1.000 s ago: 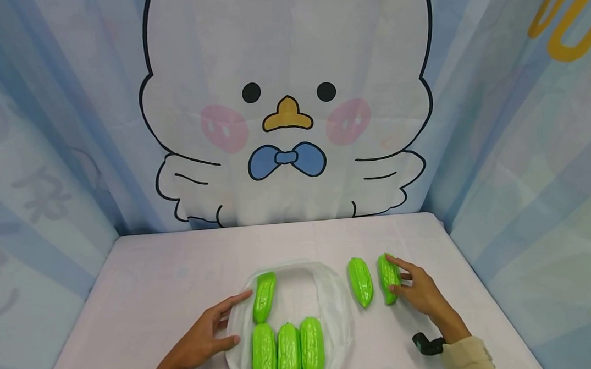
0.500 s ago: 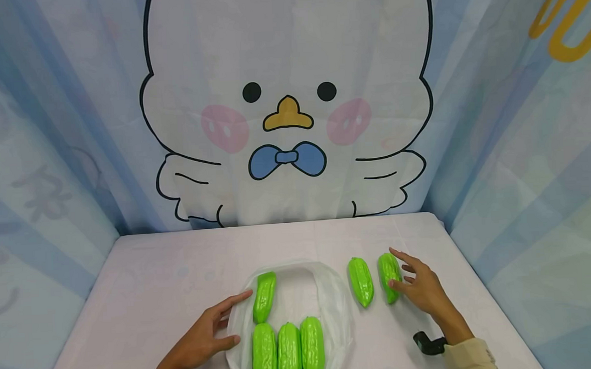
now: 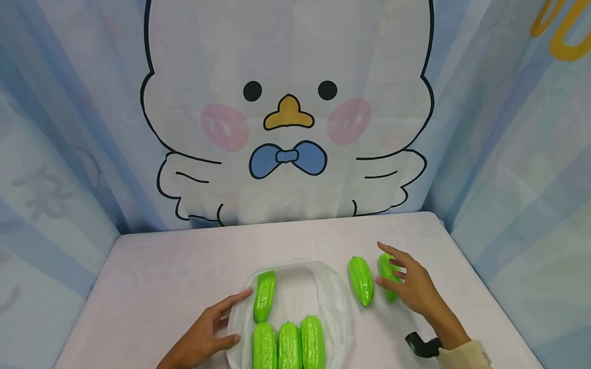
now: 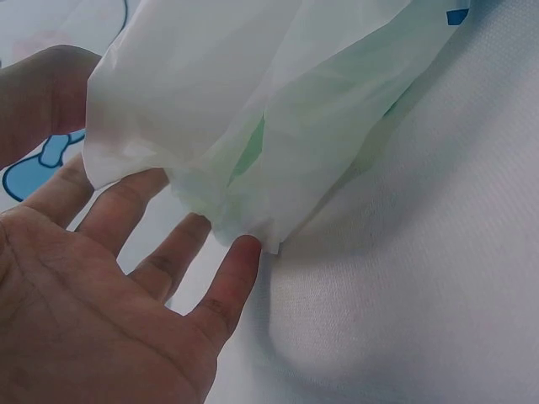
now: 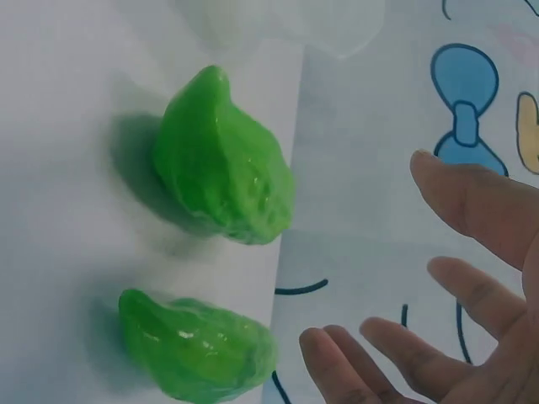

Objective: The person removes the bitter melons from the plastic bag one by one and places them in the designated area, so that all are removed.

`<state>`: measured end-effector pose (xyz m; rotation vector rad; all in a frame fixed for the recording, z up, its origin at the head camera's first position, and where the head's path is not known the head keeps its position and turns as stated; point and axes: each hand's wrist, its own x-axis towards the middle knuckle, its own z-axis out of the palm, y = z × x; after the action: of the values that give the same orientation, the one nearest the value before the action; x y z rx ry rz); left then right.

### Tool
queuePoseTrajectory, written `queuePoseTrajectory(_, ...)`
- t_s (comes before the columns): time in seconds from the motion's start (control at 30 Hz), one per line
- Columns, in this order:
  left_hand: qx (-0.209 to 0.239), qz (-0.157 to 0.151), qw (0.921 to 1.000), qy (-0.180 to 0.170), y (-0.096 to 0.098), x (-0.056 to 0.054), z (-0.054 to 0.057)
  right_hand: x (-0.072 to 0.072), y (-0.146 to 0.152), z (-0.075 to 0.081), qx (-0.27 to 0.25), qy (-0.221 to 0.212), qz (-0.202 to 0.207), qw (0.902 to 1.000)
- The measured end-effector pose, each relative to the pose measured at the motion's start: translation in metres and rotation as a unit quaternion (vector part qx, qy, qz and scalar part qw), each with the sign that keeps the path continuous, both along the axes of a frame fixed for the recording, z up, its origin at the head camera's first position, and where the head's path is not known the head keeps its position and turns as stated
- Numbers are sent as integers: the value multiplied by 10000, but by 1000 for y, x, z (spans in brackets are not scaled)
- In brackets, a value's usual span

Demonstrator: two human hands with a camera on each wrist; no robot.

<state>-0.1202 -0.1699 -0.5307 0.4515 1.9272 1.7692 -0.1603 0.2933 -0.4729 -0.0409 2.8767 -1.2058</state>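
A white plastic bag (image 3: 338, 315) stands with its mouth up, and several shiny green toy cucumbers (image 3: 289, 350) show inside it. My left hand (image 3: 203, 337) rests against the bag's left side with fingers spread; in the left wrist view its fingertips (image 4: 244, 248) touch the thin plastic. Right of the bag, two more toy cucumbers lie side by side on the table, a nearer one (image 3: 361, 282) and a farther right one (image 3: 385, 266). My right hand (image 3: 414, 284) hovers over the right one, partly covering it. Its fingers are loosely spread, holding nothing.
A pale cloth covers the table (image 3: 171, 278). Blue printed curtains (image 3: 524, 196) close in the sides, and a curtain with a cartoon bird (image 3: 291, 190) hangs behind the back edge. A black device (image 3: 421, 345) sits at the right wrist.
My right hand has come off the rightmost cucumber, its fingers spreading, and shifted left over it toward the other one. The left hand and the bag stay in place.
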Motion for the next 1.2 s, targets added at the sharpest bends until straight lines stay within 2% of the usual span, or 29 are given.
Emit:
queuePoseTrajectory(0.2,15,0,10000,-19,0,0,-1,4,-14,4,-241,105,211,9994)
queuePoseTrajectory(0.4,-56,28,10000,19,1,-1,0,6,-30,4,-376,407,477,9973)
queuePoseTrajectory(0.6,-103,37,9999,9,2,-1,1,8,-47,3,-565,492,652,9951)
queuePoseTrajectory(0.97,-138,8,9999,59,2,-2,0,14,-77,1,-974,495,997,9890)
queuePoseTrajectory(1.2,-110,-17,9999,87,0,-2,0,19,-98,-2,-1110,174,1026,9884)
